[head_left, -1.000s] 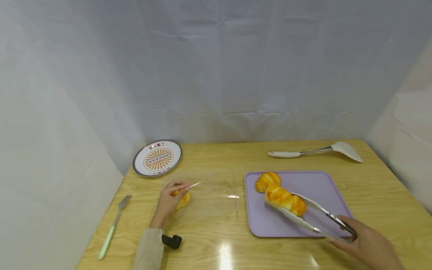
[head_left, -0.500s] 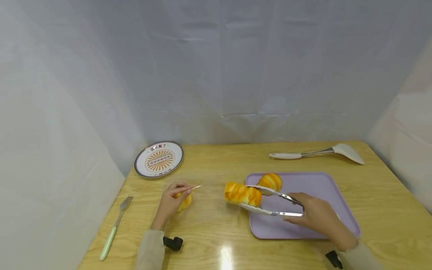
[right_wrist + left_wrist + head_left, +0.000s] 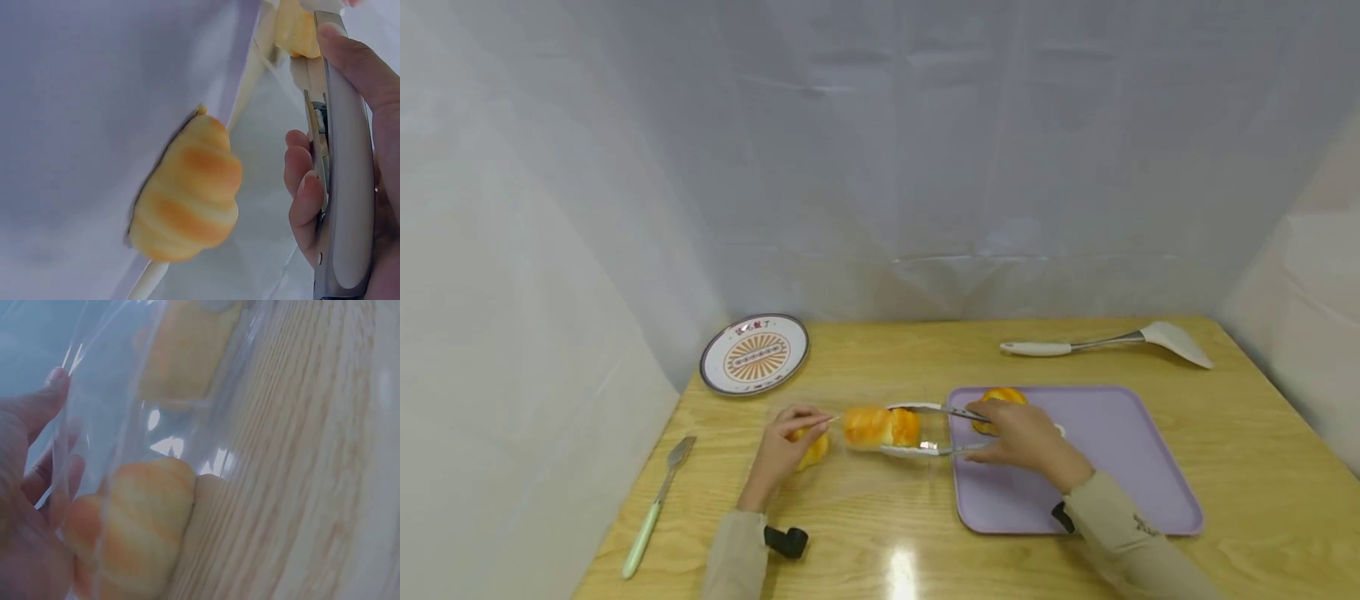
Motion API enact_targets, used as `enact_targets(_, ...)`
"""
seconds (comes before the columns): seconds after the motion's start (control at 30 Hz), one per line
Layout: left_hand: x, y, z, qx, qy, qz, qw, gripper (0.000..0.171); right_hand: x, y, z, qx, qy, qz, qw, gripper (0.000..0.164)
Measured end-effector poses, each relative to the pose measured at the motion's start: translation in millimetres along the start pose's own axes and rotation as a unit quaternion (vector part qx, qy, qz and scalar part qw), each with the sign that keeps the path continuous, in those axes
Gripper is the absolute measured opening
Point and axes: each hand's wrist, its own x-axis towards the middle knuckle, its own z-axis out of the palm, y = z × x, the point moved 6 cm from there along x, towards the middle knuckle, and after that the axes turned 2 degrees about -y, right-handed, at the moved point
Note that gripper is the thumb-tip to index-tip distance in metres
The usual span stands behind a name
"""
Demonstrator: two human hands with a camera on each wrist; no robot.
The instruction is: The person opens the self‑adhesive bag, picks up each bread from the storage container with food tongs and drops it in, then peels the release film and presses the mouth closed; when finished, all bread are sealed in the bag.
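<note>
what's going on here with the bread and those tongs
A person's right hand grips tongs holding a bread roll, off the purple tray and close to the left hand. The left hand pinches clear plastic, apparently a bag. A second roll shows through it; a third roll lies on the tray.

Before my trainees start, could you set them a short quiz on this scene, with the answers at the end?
1. Multiple choice: what does the right hand hold?
a) the green-handled fork
b) the tongs
c) the white spatula

2. True or false: the left hand pinches the clear plastic film.

3. Count: how many bread rolls lie on the purple tray?

Key:
1. b; a bread roll sits between the arms of the tongs.
2. True.
3. One, a croissant-shaped roll.
</note>
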Motion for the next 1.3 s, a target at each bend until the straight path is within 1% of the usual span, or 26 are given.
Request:
enact_targets(0.13,0.7,-18.0,2.1,-0.002,0.003,-0.003,1.0,0.014,15,-8,4,-0.028,0.026,-0.037,0.999,0.066)
enact_targets(0.2,1.1,-24.7,2.9,0.0,0.004,0.0,1.0,0.014,19,-8,4,-0.039,0.037,-0.036,0.998,0.068)
enact_targets(0.37,0.9,-27.6,4.0,0.0,-0.004,0.001,1.0,0.013,22,-3,3,-0.037,0.036,-0.013,0.999,0.071)
enact_targets(0.53,1.1,-27.4,5.9,0.002,-0.008,-0.015,0.9999,0.013,21,-2,4,-0.05,0.044,-0.024,0.998,0.072)
enact_targets(0.67,1.5,-26.9,6.3,0.011,-0.007,-0.012,0.9998,0.013,19,-2,7,-0.054,0.042,-0.021,0.997,0.076)
enact_targets(0.77,1.0,-24.7,6.0,0.017,-0.005,-0.001,0.9998,0.012,16,-2,8,-0.044,0.026,-0.011,0.999,0.078)
enact_targets(0.9,1.2,-25.6,5.0,0.016,-0.002,-0.006,0.9999,0.012,9,-3,6,-0.035,0.012,-0.002,0.999,0.078)
enact_targets(1.0,2.0,-27.8,5.4,0.01,-0.001,-0.016,0.9998,0.013,1,-2,1,-0.046,0.02,-0.001,0.999,0.077)
enact_targets(1.13,2.2,-27.9,5.6,0.005,-0.001,-0.017,0.9998,0.013,-12,1,-8,-0.051,0.044,-0.001,0.998,0.073)
enact_targets(1.2,1.9,-21.5,5.4,0.012,-0.001,-0.027,0.9996,0.013,-21,5,-11,-0.041,0.049,0.008,0.998,0.073)
enact_targets(1.3,1.1,-20.8,6.2,0.022,0.0,-0.035,0.9991,0.013,-35,12,-16,-0.028,0.057,0.025,0.998,0.073)
